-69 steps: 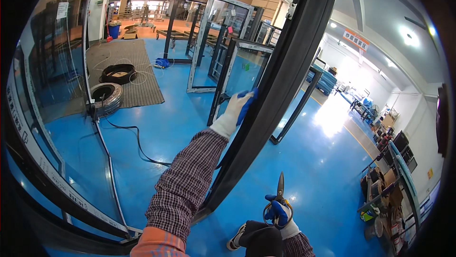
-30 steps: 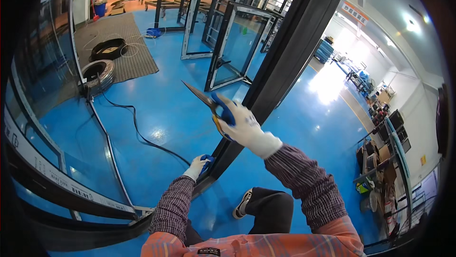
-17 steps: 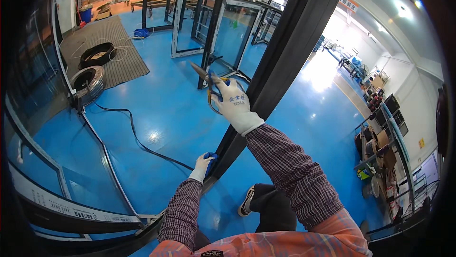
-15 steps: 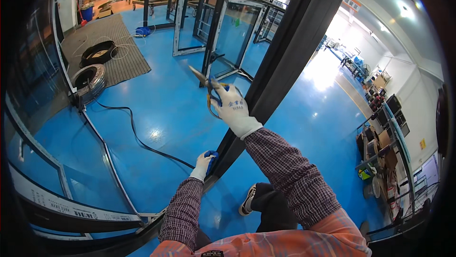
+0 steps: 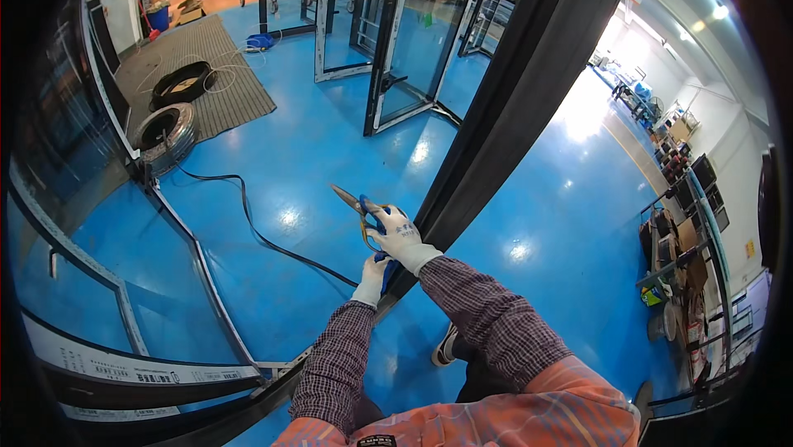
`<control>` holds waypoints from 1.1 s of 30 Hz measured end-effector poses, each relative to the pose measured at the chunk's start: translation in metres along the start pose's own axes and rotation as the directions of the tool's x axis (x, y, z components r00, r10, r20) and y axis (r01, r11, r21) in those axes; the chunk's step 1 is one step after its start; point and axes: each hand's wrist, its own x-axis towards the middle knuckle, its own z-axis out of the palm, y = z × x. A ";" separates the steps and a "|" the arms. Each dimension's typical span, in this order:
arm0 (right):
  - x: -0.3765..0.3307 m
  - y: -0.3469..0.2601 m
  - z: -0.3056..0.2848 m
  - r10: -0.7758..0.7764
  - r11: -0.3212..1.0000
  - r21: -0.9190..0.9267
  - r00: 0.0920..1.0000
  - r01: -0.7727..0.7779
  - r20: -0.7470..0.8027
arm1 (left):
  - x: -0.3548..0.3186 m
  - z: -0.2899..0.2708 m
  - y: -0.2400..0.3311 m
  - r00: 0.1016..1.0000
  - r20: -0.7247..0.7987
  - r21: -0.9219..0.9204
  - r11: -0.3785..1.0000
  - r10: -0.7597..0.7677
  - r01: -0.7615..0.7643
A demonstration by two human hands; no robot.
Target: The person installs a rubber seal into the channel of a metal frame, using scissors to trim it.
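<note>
My right hand point(image 5: 400, 235), in a white glove with a blue palm, holds a pair of scissors point(image 5: 346, 197) by yellowish handles, the blades pointing up and left. Just below it, my left hand point(image 5: 372, 279), gloved alike, is closed against the side of a long dark frame bar point(image 5: 500, 108). A black flexible strip point(image 5: 255, 233) runs across the floor to my left hand, where its end is hidden. Both hands are close together at the bar, which slants from lower left to upper right.
Coils of strip point(image 5: 168, 127) lie by a ribbed mat point(image 5: 223, 75) at the left. A glazed window frame point(image 5: 419, 50) stands ahead. Large glass panels point(image 5: 70, 282) fill the left side. A loaded rack point(image 5: 692, 240) stands at the right. The floor point(image 5: 281, 166) is glossy blue.
My right hand has come down along the bar with the scissors, toward my left hand. The left hand has moved slightly up and right in the picture; the whole view has shifted a little.
</note>
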 end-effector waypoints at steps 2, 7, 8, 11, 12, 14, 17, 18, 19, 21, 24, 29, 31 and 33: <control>-0.015 -0.018 -0.012 -0.008 0.953 0.302 0.995 -0.023 0.100 | -0.012 -0.008 0.001 1.000 -0.013 -0.016 1.000 0.021 -0.021; -0.082 -0.028 -0.066 -0.214 0.905 0.380 0.977 0.192 0.015 | -0.017 0.000 0.042 0.996 -0.025 -0.051 0.995 0.089 -0.090; -0.102 -0.020 -0.068 -0.203 0.904 0.387 0.979 0.182 0.013 | -0.030 0.004 0.041 0.996 -0.013 -0.063 0.994 0.083 -0.084; -0.133 0.003 -0.074 -0.223 0.765 0.601 0.971 0.231 -0.089 | -0.021 0.031 0.081 0.990 -0.050 -0.065 0.989 0.132 -0.135; -0.146 0.008 -0.074 -0.182 0.703 0.680 0.977 0.211 -0.114 | -0.005 0.043 0.111 0.888 0.160 0.316 0.829 0.432 -0.461; -0.173 0.013 -0.069 -0.092 0.548 0.818 0.985 0.173 -0.147 | 0.020 0.065 0.160 0.751 0.407 0.583 0.484 0.521 -0.652; -0.196 0.023 -0.067 -0.051 0.400 0.900 0.985 0.171 -0.165 | 0.048 0.086 0.207 0.871 0.212 0.749 0.499 0.443 -0.436; -0.208 0.036 -0.071 -0.003 0.365 0.918 0.986 0.158 -0.168 | 0.048 0.104 0.207 0.870 0.218 0.740 0.506 0.441 -0.442; -0.222 0.048 -0.075 0.044 0.326 0.934 0.984 0.148 -0.172 | 0.043 0.124 0.211 0.824 0.311 0.835 0.279 0.473 -0.475; -0.243 0.065 -0.082 0.070 0.283 0.947 0.981 0.152 -0.179 | 0.038 0.142 0.209 0.770 0.403 0.880 0.021 0.494 -0.475; -0.255 0.052 -0.084 0.055 0.120 0.984 0.989 0.132 -0.139 | 0.045 0.068 0.208 0.775 0.384 0.839 0.161 0.502 -0.520; -0.273 0.083 -0.097 0.153 0.092 0.992 0.983 0.089 -0.102 | 0.041 0.118 0.203 0.900 0.180 0.900 0.302 0.398 -0.313; -0.282 0.086 -0.098 0.165 0.086 0.994 0.983 0.072 -0.086 | 0.032 0.125 0.200 0.927 0.089 0.924 0.316 0.364 -0.213; -0.282 0.081 -0.098 0.148 0.093 0.990 0.982 0.101 -0.114 | 0.028 0.113 0.204 0.930 0.093 0.927 0.311 0.355 -0.211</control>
